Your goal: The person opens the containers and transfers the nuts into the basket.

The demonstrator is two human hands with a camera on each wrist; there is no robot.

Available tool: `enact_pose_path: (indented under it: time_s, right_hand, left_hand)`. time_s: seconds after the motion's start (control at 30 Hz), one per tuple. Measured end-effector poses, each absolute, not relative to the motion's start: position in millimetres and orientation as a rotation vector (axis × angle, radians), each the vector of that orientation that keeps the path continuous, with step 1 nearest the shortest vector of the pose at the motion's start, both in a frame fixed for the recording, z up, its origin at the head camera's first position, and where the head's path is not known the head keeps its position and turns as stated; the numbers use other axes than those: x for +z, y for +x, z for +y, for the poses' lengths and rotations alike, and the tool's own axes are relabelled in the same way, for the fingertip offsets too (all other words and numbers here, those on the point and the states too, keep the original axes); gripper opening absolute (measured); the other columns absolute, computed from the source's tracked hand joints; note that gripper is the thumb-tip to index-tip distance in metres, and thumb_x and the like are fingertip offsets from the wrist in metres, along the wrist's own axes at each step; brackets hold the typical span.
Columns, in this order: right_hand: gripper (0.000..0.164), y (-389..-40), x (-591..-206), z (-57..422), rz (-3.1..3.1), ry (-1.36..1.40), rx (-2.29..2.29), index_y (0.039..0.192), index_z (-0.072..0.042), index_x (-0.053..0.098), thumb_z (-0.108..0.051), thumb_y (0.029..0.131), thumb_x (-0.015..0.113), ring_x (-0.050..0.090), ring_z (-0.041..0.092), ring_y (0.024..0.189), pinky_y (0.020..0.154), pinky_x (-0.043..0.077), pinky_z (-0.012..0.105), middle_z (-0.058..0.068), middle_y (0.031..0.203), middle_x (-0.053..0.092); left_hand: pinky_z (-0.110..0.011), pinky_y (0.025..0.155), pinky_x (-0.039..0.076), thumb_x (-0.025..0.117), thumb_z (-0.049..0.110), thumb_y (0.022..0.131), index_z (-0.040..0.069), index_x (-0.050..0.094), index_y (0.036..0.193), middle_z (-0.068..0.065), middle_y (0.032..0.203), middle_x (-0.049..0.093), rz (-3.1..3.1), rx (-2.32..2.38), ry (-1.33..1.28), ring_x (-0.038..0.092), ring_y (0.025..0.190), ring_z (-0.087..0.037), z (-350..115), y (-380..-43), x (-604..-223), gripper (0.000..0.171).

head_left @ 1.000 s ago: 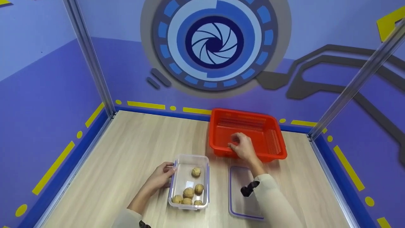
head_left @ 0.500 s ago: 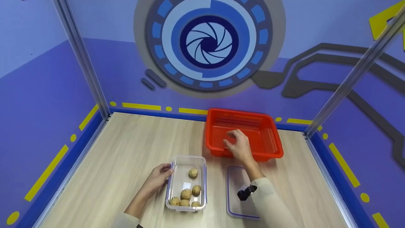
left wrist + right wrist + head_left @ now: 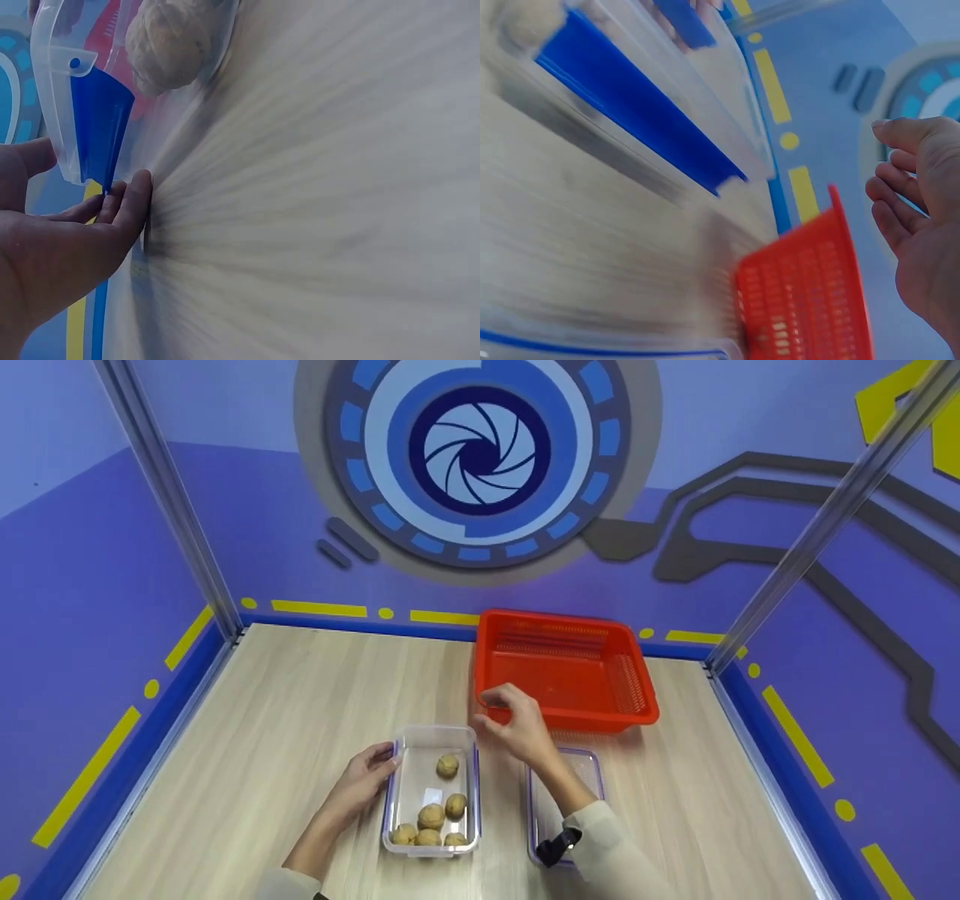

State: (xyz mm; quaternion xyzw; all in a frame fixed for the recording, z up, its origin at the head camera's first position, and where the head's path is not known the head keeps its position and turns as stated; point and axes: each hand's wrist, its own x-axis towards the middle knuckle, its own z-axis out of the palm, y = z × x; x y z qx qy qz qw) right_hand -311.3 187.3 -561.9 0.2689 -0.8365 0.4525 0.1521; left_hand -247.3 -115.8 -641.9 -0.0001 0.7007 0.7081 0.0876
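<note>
A clear plastic food container [image 3: 411,787] with blue side latches stands on the table. Several walnuts [image 3: 431,816] lie inside, mostly toward its near end. My left hand [image 3: 360,780] holds the container's left side, its thumb at the rim and its fingers low by a blue latch [image 3: 101,127] in the left wrist view. Held in the air between the container and the red basket [image 3: 600,718], my right hand [image 3: 521,729] has nothing between its thumb and loosely bent fingers. The right wrist view also shows this hand [image 3: 930,187] with nothing in it.
The basket stands at the back right against the patterned wall [image 3: 360,510]. A flat lid with a blue edge [image 3: 544,806] lies on the table right of the container, partly under my right forearm. Metal posts [image 3: 172,502] stand at the back corners.
My right hand has moved left and toward me, from over the basket to beside its front left corner. The left hand and the container keep their place; the head view has shifted slightly.
</note>
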Motion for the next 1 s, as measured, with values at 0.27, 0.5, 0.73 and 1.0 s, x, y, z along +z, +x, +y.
enact_pose_path:
  time_s: [0.27,0.5,0.73,1.0]
  right_hand:
    - [0.032,-296.2,-575.7,159.7,-2.475,0.892,1.165,0.114,-0.003,0.074,-0.012,0.087,0.088,0.070,0.023,0.102,0.093,0.060,0.038,0.009,0.109,0.073]
    - [0.032,-281.1,-589.5,144.8,-2.549,1.008,1.038,0.116,-0.005,0.074,-0.010,0.087,0.087,0.069,0.022,0.105,0.096,0.059,0.039,0.008,0.112,0.073]
    - [0.037,-279.5,-603.5,139.6,-2.641,1.129,0.799,0.119,-0.006,0.073,-0.014,0.086,0.087,0.067,0.020,0.110,0.099,0.058,0.034,0.005,0.117,0.072]
    - [0.043,-282.7,-613.7,138.6,-2.677,1.142,0.668,0.121,-0.004,0.073,-0.018,0.084,0.089,0.066,0.022,0.114,0.101,0.057,0.034,0.006,0.120,0.071]
  left_hand:
    - [-0.053,0.113,0.048,0.058,0.009,0.108,-0.020,0.035,0.151,-0.037,0.147,0.048,2.080,2.119,0.035,0.052,0.136,-0.048,-117.0,-247.7,-641.6,0.057]
    - [-0.049,0.113,0.049,0.058,0.006,0.108,-0.021,0.036,0.150,-0.037,0.146,0.049,2.087,2.121,0.049,0.051,0.136,-0.049,-113.1,-245.1,-641.1,0.055]
    - [-0.049,0.114,0.048,0.058,0.008,0.107,-0.019,0.036,0.151,-0.036,0.147,0.050,2.095,2.099,0.038,0.052,0.135,-0.047,-113.8,-246.5,-640.1,0.056]
    - [-0.053,0.115,0.047,0.059,0.008,0.107,-0.019,0.038,0.150,-0.038,0.148,0.050,2.113,2.087,0.042,0.051,0.137,-0.049,-114.9,-246.8,-641.9,0.055]
